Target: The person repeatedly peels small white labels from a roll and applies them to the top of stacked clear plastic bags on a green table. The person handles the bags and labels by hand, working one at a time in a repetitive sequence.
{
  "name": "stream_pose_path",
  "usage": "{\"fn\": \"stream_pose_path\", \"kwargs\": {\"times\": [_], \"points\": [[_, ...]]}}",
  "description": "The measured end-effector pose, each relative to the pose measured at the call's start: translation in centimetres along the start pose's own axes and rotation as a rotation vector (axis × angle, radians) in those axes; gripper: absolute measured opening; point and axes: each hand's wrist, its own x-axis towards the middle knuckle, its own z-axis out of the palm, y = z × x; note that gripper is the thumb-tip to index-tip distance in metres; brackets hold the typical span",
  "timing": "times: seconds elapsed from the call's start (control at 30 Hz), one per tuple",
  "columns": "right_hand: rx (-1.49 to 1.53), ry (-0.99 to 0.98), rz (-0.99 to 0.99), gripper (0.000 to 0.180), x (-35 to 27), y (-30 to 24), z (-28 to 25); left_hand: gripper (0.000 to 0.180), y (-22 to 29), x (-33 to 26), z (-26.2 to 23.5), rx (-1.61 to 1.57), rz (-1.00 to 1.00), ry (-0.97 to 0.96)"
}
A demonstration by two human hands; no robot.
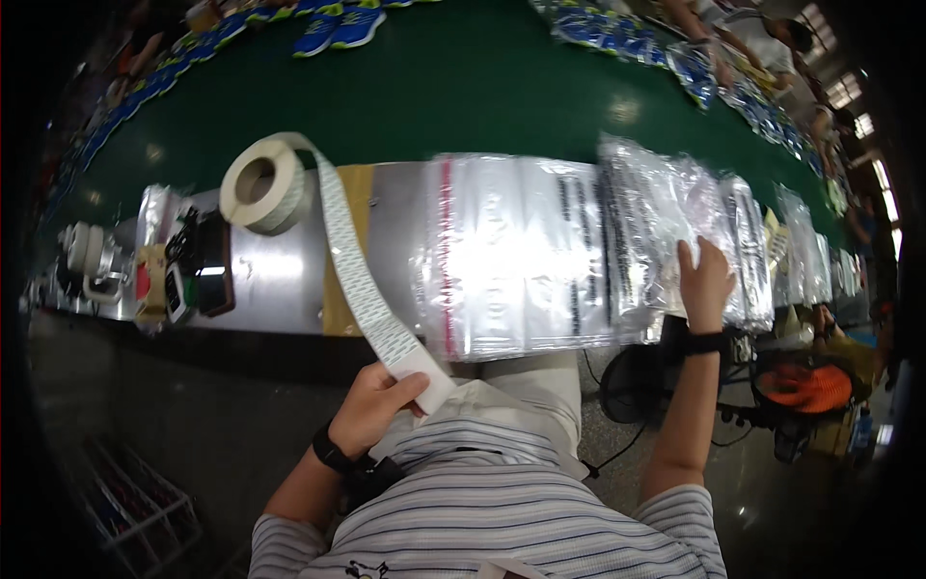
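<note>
The white label strip (362,289) runs from its roll (258,183) at ten o'clock toward seven o'clock, its end pinched between the left hand's (381,398) thumb and fingers. At three o'clock the right hand's (706,275) fingers rest against crumpled clear bags (637,217); whether they grip, I cannot tell. Flat clear bags (516,261) lie mid-view on the counter (280,275), contents unclear. Bagged blue shoes (637,43) line one o'clock.
</note>
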Motion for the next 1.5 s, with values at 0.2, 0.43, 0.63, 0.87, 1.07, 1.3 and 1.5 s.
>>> {"fn": "stream_pose_path", "kwargs": {"times": [0.2, 0.43, 0.63, 0.87, 1.07, 1.3, 1.5], "points": [[1.627, -1.152, -0.285, 0.031, -11.1, -15.8, -6.7, 0.016, 1.2, 0.5, 1.8, 0.128, 0.023, -0.060], [1.300, -0.891, -0.502, 0.015, -11.5, -19.8, -6.9, 0.020, 2.4, -2.5, 1.0, 0.973, 0.572, 0.283], [1.490, -0.784, -0.584, 0.017, -12.3, -20.9, -6.7, 0.018, 3.4, -1.0, 2.4, 0.997, 0.720, 0.297], [1.340, -0.653, -0.585, 0.017, -12.1, -21.5, -7.1, 0.015, 2.5, -0.7, 1.9, 0.544, 0.473, 0.190], [1.200, -0.660, -0.684, 0.024, -11.9, -19.9, -6.6, 0.014, 4.4, -0.3, -1.6, 0.239, 0.312, 0.186], [0.821, -0.443, -0.396, 0.033, -8.6, -20.0, -4.5, 0.048, 6.8, 4.0, 0.3, 1.168, 0.796, -0.062], [0.483, -0.130, -0.277, 0.024, -8.4, -21.6, 0.4, 0.077, 2.2, 6.9, 1.3, 1.715, 0.767, -0.056]]}}
